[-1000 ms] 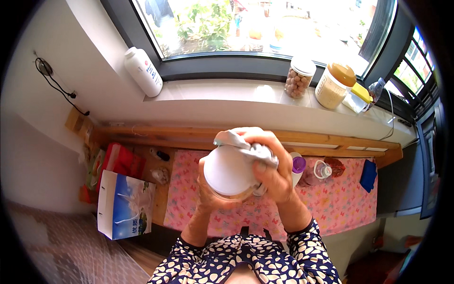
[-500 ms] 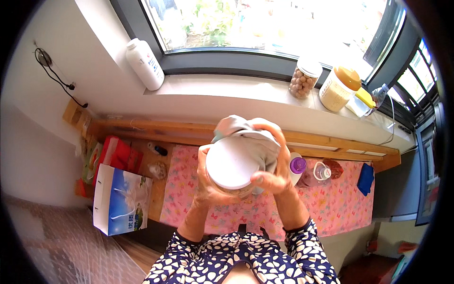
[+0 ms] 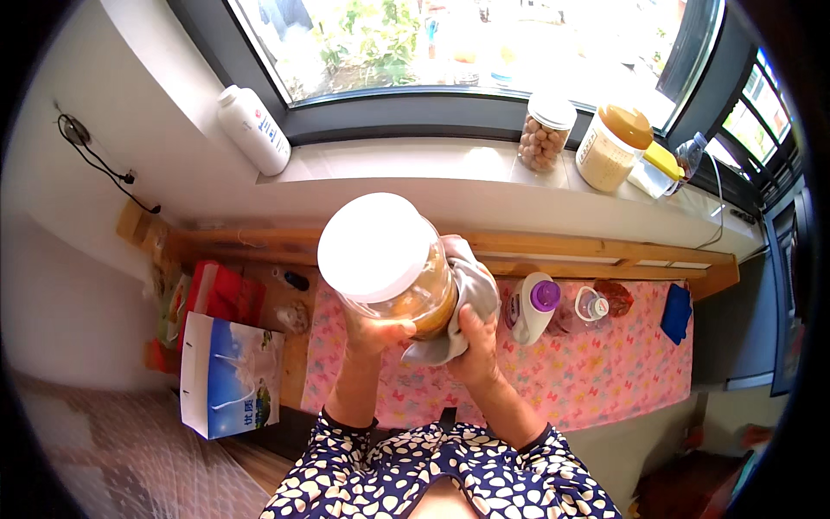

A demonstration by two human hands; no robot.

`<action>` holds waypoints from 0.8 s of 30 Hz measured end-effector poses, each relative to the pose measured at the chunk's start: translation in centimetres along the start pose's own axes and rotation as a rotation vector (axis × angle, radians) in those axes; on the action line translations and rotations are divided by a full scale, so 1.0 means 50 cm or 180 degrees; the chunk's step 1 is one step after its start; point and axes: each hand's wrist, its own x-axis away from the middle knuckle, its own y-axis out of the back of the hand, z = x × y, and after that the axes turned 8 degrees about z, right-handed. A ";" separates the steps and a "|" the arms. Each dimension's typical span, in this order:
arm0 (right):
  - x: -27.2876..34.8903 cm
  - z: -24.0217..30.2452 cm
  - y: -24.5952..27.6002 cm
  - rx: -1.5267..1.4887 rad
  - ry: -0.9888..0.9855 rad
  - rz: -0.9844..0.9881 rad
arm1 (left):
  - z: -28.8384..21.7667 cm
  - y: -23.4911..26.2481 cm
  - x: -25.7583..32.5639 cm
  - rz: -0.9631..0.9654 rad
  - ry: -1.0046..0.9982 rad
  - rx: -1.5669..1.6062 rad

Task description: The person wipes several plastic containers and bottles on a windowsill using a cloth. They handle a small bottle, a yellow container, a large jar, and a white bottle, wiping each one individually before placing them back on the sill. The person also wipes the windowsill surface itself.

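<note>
A clear jar (image 3: 430, 298) with a wide white lid (image 3: 373, 246) is held up over the table, tilted with its lid toward the upper left. Something yellow-brown shows inside it. My left hand (image 3: 372, 333) grips the jar low on its near side, the fingers partly hidden beneath. A grey cloth (image 3: 471, 285) is bunched in my right hand (image 3: 477, 346), which presses it against the jar's right side and lower part.
A pink patterned cloth (image 3: 588, 381) covers the table. On it stand a white bottle with a purple cap (image 3: 529, 316), a clear handled bottle (image 3: 588, 316) and a folded blue cloth (image 3: 676, 313). A blue-white gift bag (image 3: 233, 372) is left. Jars (image 3: 545, 138) line the windowsill.
The jar has moved left and tipped, so its side and contents now show. My right hand and the grey cloth have slid from its top and far side down its right side.
</note>
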 end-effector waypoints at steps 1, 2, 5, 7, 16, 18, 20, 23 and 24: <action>-0.009 0.004 0.004 -0.0250 -0.0132 0.0039 | -0.001 -0.006 -0.006 -0.0013 -0.0003 0.0080; -0.019 0.006 0.011 -0.0504 -0.0258 0.0085 | -0.002 -0.007 -0.010 -0.0010 -0.0085 -0.0041; -0.027 -0.010 0.023 -0.0614 -0.0175 0.0018 | 0.003 0.008 -0.015 0.0004 -0.0503 -0.0806; -0.034 -0.017 0.024 -0.0428 0.0046 -0.0058 | -0.023 -0.064 -0.034 -0.0553 -0.0736 -0.0838; -0.024 -0.036 0.029 0.2400 0.1587 0.0297 | -0.017 -0.141 -0.023 -0.1383 -0.0439 -0.1332; -0.033 -0.009 0.011 0.3525 0.2179 0.0509 | -0.013 -0.123 -0.013 -0.1179 -0.0590 -0.1211; -0.046 0.025 -0.014 0.3475 0.2206 0.0595 | 0.003 -0.104 0.003 -0.1109 -0.0624 -0.1216; -0.075 0.063 -0.029 0.3085 0.1815 0.0797 | 0.021 -0.065 0.020 -0.0652 -0.0557 -0.1038; -0.089 0.084 -0.034 0.2826 0.1461 0.0906 | 0.010 -0.068 0.022 -0.0557 -0.0251 -0.0848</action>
